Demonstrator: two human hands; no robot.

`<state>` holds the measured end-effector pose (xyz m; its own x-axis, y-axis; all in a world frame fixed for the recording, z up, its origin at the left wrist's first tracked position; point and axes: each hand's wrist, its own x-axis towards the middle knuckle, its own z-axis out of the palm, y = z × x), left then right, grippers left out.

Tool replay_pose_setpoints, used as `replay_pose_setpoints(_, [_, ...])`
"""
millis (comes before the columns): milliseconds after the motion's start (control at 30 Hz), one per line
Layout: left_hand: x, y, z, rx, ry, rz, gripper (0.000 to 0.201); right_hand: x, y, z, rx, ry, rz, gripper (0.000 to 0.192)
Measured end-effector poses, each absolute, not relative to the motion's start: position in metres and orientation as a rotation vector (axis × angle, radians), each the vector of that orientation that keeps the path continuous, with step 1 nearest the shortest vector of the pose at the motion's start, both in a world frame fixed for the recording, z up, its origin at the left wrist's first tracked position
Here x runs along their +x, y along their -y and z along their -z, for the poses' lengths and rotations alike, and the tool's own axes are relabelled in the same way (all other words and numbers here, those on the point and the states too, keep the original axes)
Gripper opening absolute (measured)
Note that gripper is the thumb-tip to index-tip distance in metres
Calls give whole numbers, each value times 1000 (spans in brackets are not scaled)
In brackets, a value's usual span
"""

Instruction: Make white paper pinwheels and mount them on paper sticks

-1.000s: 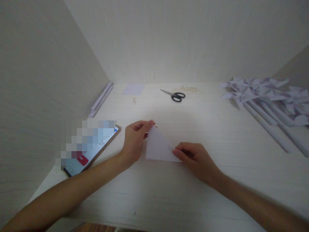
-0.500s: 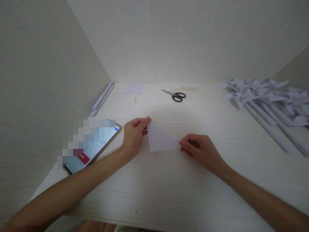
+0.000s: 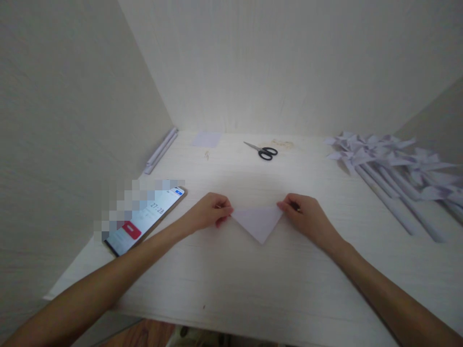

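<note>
White table (image 3: pixel 253 289) between pale walls: left hand (image 3: pixel 210 214) and right hand (image 3: pixel 306 219) pinch opposite corners of a folded paper triangle (image 3: pixel 257 222), seemingly flat, point nearest; scissors (image 3: pixel 262 151) lie far behind.

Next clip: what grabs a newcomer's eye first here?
Both hands, left and right, pinch the top corners of a white paper triangle at the table's centre, point toward the person. A heap of paper pinwheels lies at the right; black scissors sit at the back.
</note>
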<state>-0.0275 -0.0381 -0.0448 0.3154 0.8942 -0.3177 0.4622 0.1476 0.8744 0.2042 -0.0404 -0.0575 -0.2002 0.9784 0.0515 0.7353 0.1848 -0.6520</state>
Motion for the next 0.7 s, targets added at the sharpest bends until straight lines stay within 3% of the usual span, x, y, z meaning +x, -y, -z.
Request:
replay_pose_setpoints(233, [-22,43,41,2266,-1631,-105,22,197,48,59,-1772,2232,-277,21])
replay_pose_setpoints(400, [-17,49,42,2440,-1700,103,27,202,47,63,-1684,2223,-313,18])
replay_pose_setpoints(700, [-19,45,41,2429,-1698,78,26,205,49,63,-1551,2183,-317,9])
